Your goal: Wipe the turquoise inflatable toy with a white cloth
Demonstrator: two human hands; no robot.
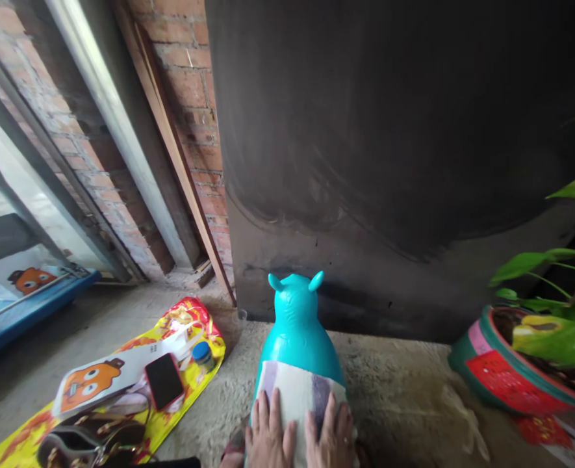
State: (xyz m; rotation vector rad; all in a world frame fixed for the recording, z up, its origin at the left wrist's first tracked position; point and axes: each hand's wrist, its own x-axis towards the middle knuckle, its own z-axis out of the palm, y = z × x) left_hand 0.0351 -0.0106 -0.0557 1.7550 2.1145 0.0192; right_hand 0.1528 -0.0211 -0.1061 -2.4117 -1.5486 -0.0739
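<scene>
A turquoise inflatable animal toy (pixel 297 328) with two small ears stands on the concrete floor, facing the dark wall. A striped white, purple and green cloth (pixel 294 390) lies over its back. My left hand (pixel 268 435) and my right hand (pixel 333 435) rest flat on that cloth, side by side at the bottom edge of the view. Fingers are spread and pressed on the fabric, and a ring shows on my right hand.
A yellow-red printed bag (pixel 184 325) on the left floor carries a black phone (pixel 164 380), a small blue-capped bottle (pixel 202 355) and an orange cartoon card (pixel 92 383). A potted plant (pixel 506 374) stands right. Brick wall and leaning boards (pixel 170 149) behind left.
</scene>
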